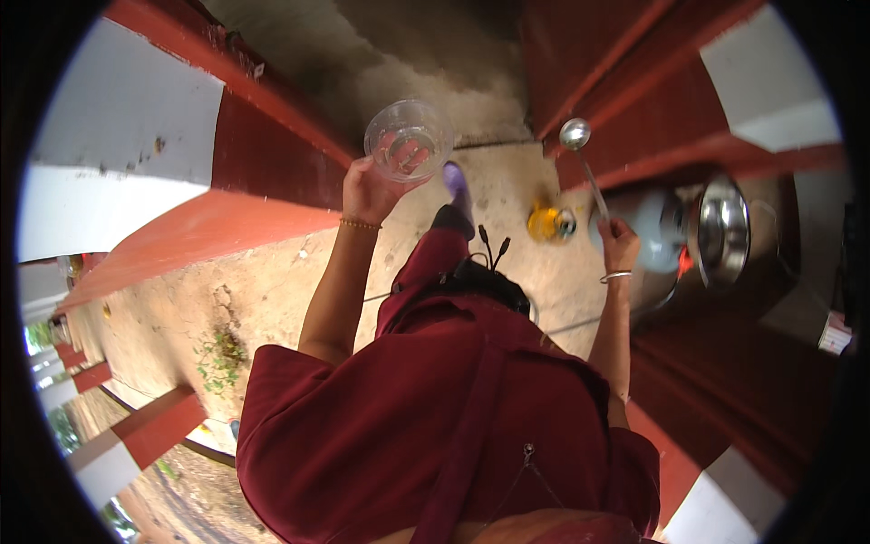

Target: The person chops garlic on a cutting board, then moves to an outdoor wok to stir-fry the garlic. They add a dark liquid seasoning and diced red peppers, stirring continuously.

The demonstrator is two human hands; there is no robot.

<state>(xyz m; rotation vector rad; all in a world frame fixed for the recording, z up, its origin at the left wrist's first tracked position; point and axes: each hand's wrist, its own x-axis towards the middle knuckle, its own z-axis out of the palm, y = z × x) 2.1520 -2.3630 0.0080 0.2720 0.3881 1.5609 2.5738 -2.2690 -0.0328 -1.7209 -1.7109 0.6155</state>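
A clear round plastic bowl [410, 136] is held up by my left hand [370, 192], whose fingers wrap its lower side. Nothing can be made out inside it. To the right, my right hand [620, 243] is closed round the handle of a metal ladle [575, 134]. The ladle's round head points away from me, toward the red wall base. Bowl and ladle are well apart, one on each side of my body.
A doorway opens ahead between red-and-white walls [272, 150]. On the right are a yellow container [547, 224], a blue-grey gas cylinder [662, 231] and a shiny metal basin [723, 231]. My purple shoe [458, 184] is near the threshold. A plant [220, 355] grows at the left.
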